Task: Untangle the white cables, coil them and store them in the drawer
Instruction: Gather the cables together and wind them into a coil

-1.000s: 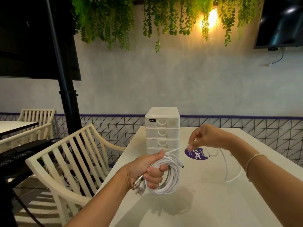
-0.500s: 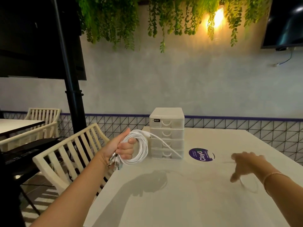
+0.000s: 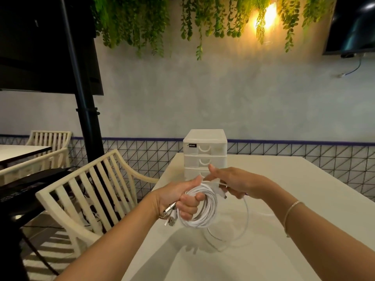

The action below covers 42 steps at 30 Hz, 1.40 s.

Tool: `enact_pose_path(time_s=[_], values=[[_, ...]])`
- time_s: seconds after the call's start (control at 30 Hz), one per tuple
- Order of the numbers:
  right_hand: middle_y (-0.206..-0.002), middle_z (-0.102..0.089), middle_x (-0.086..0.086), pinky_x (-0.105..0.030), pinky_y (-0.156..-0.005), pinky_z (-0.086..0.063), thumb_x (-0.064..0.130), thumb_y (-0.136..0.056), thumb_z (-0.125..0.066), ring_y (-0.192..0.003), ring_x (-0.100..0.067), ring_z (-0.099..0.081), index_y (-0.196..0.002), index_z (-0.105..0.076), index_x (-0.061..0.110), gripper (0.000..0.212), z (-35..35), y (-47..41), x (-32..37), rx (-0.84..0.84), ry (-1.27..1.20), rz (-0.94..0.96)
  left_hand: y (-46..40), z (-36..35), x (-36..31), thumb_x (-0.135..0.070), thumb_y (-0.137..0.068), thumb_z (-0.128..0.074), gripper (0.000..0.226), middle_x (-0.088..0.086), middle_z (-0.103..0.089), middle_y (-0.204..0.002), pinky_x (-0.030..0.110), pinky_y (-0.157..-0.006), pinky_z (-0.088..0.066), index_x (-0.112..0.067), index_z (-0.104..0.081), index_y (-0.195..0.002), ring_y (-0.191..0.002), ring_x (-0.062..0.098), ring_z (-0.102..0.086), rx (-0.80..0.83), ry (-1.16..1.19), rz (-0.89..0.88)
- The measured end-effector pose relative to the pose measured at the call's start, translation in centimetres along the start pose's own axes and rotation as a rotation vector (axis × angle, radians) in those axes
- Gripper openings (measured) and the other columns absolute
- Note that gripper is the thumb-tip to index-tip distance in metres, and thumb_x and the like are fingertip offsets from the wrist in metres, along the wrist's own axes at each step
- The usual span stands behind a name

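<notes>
My left hand is closed around a coil of white cables, held above the near part of the white table. Metal plug ends stick out below its fist. My right hand meets the coil at its top right and pinches a loose strand of the white cable. That strand hangs in a wide loop down to the tabletop. A small translucent drawer unit with stacked drawers, all closed, stands on the table just behind my hands; its lower drawers are hidden by them.
A cream slatted chair stands at the table's left edge. Behind it are a black pole, another table and more chairs. A wire-mesh fence runs along the wall behind the table.
My left hand brought the coil back from the left to the middle. My right hand rose from the tabletop on the right and took hold of the loose strand at the coil.
</notes>
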State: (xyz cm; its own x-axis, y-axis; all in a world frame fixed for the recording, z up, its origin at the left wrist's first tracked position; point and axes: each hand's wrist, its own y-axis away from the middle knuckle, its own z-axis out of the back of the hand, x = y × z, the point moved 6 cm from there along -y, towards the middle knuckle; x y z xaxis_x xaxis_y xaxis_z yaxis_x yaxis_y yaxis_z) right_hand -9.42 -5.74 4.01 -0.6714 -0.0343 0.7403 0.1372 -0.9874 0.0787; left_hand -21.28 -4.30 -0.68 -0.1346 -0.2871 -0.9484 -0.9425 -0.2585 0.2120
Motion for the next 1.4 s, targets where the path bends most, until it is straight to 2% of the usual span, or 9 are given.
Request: enact_pose_path(time_s=[0.07, 0.17, 0.4, 0.5, 0.7, 0.8, 0.93, 1.1, 1.4], values=[[-0.073, -0.063, 0.013, -0.021, -0.062, -0.048, 0.062, -0.080, -0.049, -0.061, -0.001, -0.050, -0.102, -0.069, 0.025, 0.047, 1.2, 0.5, 0.2, -0.034, 0.052, 0.033, -0.3, -0.6, 0.8, -0.064, -0.071, -0.064, 0.044, -0.015, -0.038, -0.037, 0.012, -0.040, -0.037, -0.022, -0.059, -0.064, -0.031, -0.003, -0.035, 0.048, -0.053, 0.058], [-0.059, -0.062, 0.020, -0.015, -0.066, -0.039, 0.037, -0.082, -0.067, -0.064, 0.004, -0.052, -0.074, -0.070, 0.027, 0.014, 2.6, 1.6, 1.6, -0.044, 0.199, 0.125, -1.1, -1.9, 1.9, -0.065, -0.069, -0.067, 0.045, -0.016, -0.040, -0.040, 0.012, -0.042, -0.037, -0.021, -0.057, -0.066, -0.033, -0.003, -0.036, 0.115, -0.112, 0.125], [-0.076, -0.064, -0.001, -0.025, -0.070, -0.044, 0.027, -0.096, -0.047, -0.068, -0.011, -0.056, -0.073, -0.056, 0.018, 0.026, 0.0, 1.3, 2.6, -0.195, -0.158, 0.256, -2.2, -4.2, 1.3, -0.065, -0.063, -0.070, 0.051, -0.016, -0.039, -0.040, 0.010, -0.044, -0.037, -0.018, -0.052, -0.071, -0.033, -0.003, -0.035, 0.115, -0.215, 0.129], [-0.062, -0.062, 0.000, -0.031, -0.068, -0.048, 0.030, -0.095, -0.049, -0.057, -0.013, -0.056, -0.067, -0.053, 0.018, 0.031, -0.7, 1.1, 1.5, -0.347, -0.190, 0.193, -2.2, -4.7, 0.8, -0.060, -0.064, -0.071, 0.058, -0.015, -0.039, -0.040, 0.011, -0.044, -0.037, -0.011, -0.040, -0.075, -0.033, -0.003, -0.035, 0.094, -0.244, 0.070], [-0.062, -0.058, 0.001, -0.036, -0.077, -0.048, 0.037, -0.091, -0.055, -0.067, -0.019, -0.054, -0.061, -0.058, 0.022, 0.034, 0.3, 1.3, -0.9, -0.554, -0.184, 0.027, -1.5, -3.8, -1.1, -0.018, -0.085, -0.065, 0.027, -0.011, -0.029, -0.042, 0.015, -0.042, -0.031, -0.013, -0.047, -0.066, -0.035, 0.003, -0.026, -0.108, -0.441, -0.042], [-0.069, -0.063, -0.006, -0.037, -0.078, -0.050, 0.036, -0.088, -0.059, -0.073, -0.023, -0.059, -0.060, -0.059, 0.019, 0.033, 0.4, 1.5, -1.0, -0.619, -0.215, -0.016, -1.5, -3.4, -1.5, -0.005, -0.089, -0.060, 0.034, -0.008, -0.033, -0.043, 0.018, -0.043, -0.034, -0.023, -0.060, -0.061, -0.037, 0.005, -0.030, -0.215, -0.521, -0.059], [-0.073, -0.067, -0.012, -0.042, -0.080, -0.053, 0.033, -0.086, -0.063, -0.081, -0.032, -0.066, -0.057, -0.061, 0.016, 0.034, 0.4, 1.2, -2.0, -0.653, -0.334, -0.103, -1.1, -2.2, -2.1, -0.013, -0.079, -0.070, 0.014, -0.004, -0.045, -0.045, 0.022, -0.051, -0.040, -0.008, -0.057, -0.074, -0.042, 0.011, -0.041, -0.428, -0.697, -0.069], [-0.080, -0.068, -0.021, -0.039, -0.069, -0.054, 0.024, -0.083, -0.067, -0.074, -0.034, -0.066, -0.072, -0.067, 0.002, 0.024, 0.1, 0.7, -3.4, -0.609, -0.509, -0.224, -0.6, -2.0, -3.2, -0.020, -0.076, -0.066, 0.010, 0.000, -0.058, -0.059, 0.032, -0.060, -0.049, -0.014, -0.059, -0.074, -0.056, 0.015, -0.057, -0.676, -0.934, -0.124], [-0.073, -0.059, -0.014, -0.027, -0.055, -0.047, 0.010, -0.084, -0.061, -0.064, -0.026, -0.057, -0.087, -0.062, -0.001, 0.011, 0.0, -0.1, -4.4, -0.505, -0.628, -0.324, -0.9, -2.6, -3.3, -0.043, -0.083, -0.065, 0.039, 0.007, -0.063, -0.103, 0.031, -0.073, -0.048, -0.016, -0.048, -0.104, -0.080, 0.019, -0.057, -0.864, -1.140, -0.129]])
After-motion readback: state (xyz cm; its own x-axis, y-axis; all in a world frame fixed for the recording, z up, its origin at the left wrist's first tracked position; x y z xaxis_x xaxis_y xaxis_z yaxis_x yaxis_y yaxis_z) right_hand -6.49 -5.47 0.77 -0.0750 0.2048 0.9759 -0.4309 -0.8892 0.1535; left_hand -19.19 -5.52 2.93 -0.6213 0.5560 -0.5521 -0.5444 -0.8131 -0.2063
